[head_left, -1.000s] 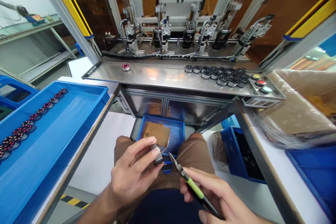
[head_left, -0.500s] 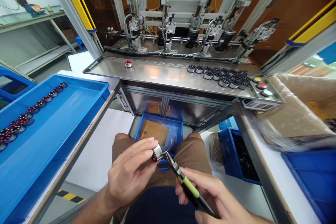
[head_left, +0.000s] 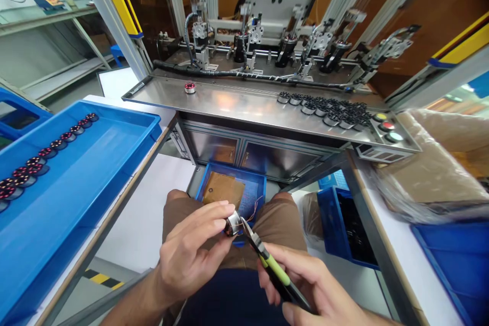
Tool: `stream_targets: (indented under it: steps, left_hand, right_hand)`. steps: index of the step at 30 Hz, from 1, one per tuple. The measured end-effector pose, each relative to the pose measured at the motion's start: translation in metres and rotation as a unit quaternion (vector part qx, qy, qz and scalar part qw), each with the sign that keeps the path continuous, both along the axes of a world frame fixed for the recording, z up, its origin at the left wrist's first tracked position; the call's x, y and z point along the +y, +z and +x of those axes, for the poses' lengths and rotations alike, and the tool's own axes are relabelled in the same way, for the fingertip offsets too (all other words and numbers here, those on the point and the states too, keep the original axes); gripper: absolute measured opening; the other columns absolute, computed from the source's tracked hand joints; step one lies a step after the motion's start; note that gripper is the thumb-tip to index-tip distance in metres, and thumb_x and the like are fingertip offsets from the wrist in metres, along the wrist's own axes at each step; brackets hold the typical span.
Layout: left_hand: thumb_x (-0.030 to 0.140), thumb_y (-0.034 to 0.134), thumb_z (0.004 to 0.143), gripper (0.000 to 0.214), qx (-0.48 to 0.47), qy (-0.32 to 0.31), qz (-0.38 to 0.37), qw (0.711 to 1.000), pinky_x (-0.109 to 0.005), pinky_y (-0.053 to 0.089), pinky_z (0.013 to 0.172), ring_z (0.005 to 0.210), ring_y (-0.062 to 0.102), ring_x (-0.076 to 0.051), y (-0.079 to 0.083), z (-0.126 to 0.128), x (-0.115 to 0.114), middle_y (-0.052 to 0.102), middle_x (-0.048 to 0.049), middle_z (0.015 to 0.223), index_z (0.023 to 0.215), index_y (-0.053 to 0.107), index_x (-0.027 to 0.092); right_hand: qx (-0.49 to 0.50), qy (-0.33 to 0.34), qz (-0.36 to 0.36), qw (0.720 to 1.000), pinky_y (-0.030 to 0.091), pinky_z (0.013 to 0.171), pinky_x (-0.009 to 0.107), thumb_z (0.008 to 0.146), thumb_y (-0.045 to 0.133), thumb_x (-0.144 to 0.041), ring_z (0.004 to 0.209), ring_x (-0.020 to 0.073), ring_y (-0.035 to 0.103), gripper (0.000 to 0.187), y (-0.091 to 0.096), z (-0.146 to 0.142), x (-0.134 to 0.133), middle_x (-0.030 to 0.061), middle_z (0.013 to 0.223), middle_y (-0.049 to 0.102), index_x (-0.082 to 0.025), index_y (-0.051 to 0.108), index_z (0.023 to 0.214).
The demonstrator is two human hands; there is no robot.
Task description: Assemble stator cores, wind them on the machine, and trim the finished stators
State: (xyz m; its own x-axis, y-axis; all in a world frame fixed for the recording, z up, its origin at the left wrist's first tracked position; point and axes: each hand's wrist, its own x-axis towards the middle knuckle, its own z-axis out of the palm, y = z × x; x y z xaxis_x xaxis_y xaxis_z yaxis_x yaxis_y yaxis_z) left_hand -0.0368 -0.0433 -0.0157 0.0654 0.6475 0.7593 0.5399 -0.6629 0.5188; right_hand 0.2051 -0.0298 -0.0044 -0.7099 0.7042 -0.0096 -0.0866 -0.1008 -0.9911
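Observation:
Between the thumb and fingers of my left hand (head_left: 194, 249) is a small motor stator (head_left: 234, 222), a silver ring with dark ends. Thin copper wires (head_left: 255, 210) trail from its right side, above my lap. My right hand (head_left: 305, 275) is closed around cutting pliers (head_left: 273, 267) with black and green handles. The pliers' tips are at the stator's right edge, by the wires; whether the jaws grip a wire is too small to tell. Below the hands sits a blue bin (head_left: 263, 183) with a cardboard piece (head_left: 223, 188) in it.
A wound red stator (head_left: 190, 87) and several black stators (head_left: 332, 109) stand on the metal ledge (head_left: 237, 104). Push buttons (head_left: 387, 126) are at its right end. A blue tray (head_left: 114, 163) at left holds a row of stators. Boxes and plastic-wrapped cardboard (head_left: 431, 168) stand right.
The stator has shifted slightly right, with the pliers' tips now against its edge. Copper wires show more clearly beside it. The view has tilted a little.

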Motion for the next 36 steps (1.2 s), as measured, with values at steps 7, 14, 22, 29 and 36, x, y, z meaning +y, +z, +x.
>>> stream_targets:
  steps: [7, 14, 22, 29, 36]
  left_hand:
    - [-0.007, 0.074, 0.07, 0.068, -0.007, 0.008, -0.008, 1.0, -0.041, 0.067, 0.086, 0.105, 0.074, -0.026, -0.003, 0.0, -0.001, 0.075, -0.0149, 0.115, 0.13, 0.052, 0.017]
    - [-0.009, 0.074, 0.069, 0.068, -0.018, 0.02, -0.012, 1.0, -0.04, 0.066, 0.086, 0.103, 0.074, -0.026, -0.005, 0.001, 0.001, 0.076, -0.0144, 0.112, 0.129, 0.053, 0.017]
    - [-0.007, 0.075, 0.069, 0.067, -0.106, 0.015, -0.049, 0.993, -0.039, 0.063, 0.092, 0.106, 0.072, -0.024, -0.014, -0.003, 0.001, 0.075, -0.0116, 0.114, 0.126, 0.055, 0.022]
    - [0.026, 0.092, 0.06, 0.056, -0.522, 0.005, -0.293, 0.801, -0.027, 0.06, 0.077, 0.087, 0.075, -0.019, -0.018, -0.048, -0.007, 0.077, -0.0101, 0.102, 0.102, 0.056, 0.022]
    - [0.03, 0.082, 0.068, 0.069, -0.383, 0.258, -0.327, 0.825, -0.031, 0.058, 0.076, 0.086, 0.073, -0.019, 0.013, -0.167, -0.061, 0.067, -0.0089, 0.11, 0.128, 0.048, 0.021]
  right_hand:
    - [-0.067, -0.002, -0.021, 0.998, 0.053, 0.068, 0.027, 0.077, 0.059, -0.012, 0.074, 0.0137, 0.061, 0.062, 0.0, -0.007, 0.003, 0.0059, 0.09, 0.064, -0.022, 0.058, 0.137]
    - [-0.102, -0.019, 0.0, 0.995, 0.052, 0.07, 0.025, 0.083, 0.06, -0.015, 0.07, 0.0124, 0.056, 0.05, -0.003, -0.01, 0.012, 0.0022, 0.081, 0.061, -0.02, 0.06, 0.132]
    - [-0.062, -0.032, -0.026, 0.997, 0.055, 0.093, 0.034, 0.09, 0.06, -0.022, 0.099, 0.0186, 0.068, 0.054, -0.021, 0.004, 0.018, 0.0095, 0.114, 0.067, -0.028, 0.05, 0.143]
    - [-0.212, -0.135, 0.41, 0.877, 0.056, 0.093, 0.043, 0.086, 0.063, -0.035, 0.107, 0.0312, 0.069, 0.057, 0.0, -0.02, 0.136, 0.0126, 0.126, 0.067, -0.027, 0.052, 0.141]
    - [-0.365, -0.171, 0.548, 0.733, 0.048, 0.091, 0.034, 0.088, 0.057, -0.029, 0.106, 0.0289, 0.068, 0.049, 0.033, -0.105, 0.314, 0.0185, 0.125, 0.067, -0.009, 0.06, 0.132]
